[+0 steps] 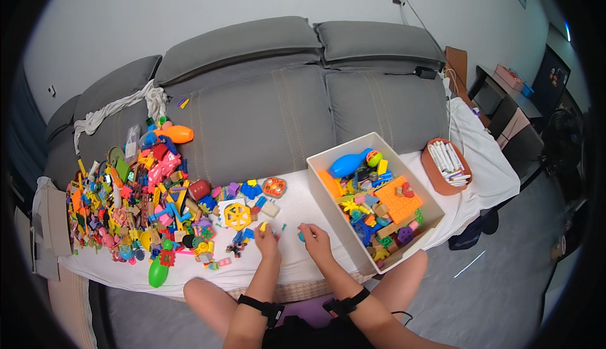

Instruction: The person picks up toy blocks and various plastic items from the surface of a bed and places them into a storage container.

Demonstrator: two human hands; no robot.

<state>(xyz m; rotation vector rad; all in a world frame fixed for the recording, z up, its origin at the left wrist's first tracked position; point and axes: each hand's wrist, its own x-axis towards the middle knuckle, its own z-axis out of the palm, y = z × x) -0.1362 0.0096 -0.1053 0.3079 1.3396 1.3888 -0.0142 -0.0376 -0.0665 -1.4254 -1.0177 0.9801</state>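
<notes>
My left hand [266, 240] rests on the white sheet and pinches a small yellow piece [263, 226] at its fingertips. Beside it, my right hand [314, 238] is closed on a small blue piece [302, 236]. A tiny blue bit [283, 227] lies between the two hands. A yellow wheel-shaped toy [237, 216] sits just left of my left hand. To the right of my right hand stands a white bin [328, 205] filled with mixed toys, including a blue bowling pin [349, 162] and an orange plate [398, 199].
A large heap of colourful plastic toys [132, 207] covers the left of the sheet, with a green pin [157, 272] at its front edge and an orange pin [175, 134] behind. An orange tray of white sticks [446, 165] sits far right. A grey sofa back [271, 106] rises behind.
</notes>
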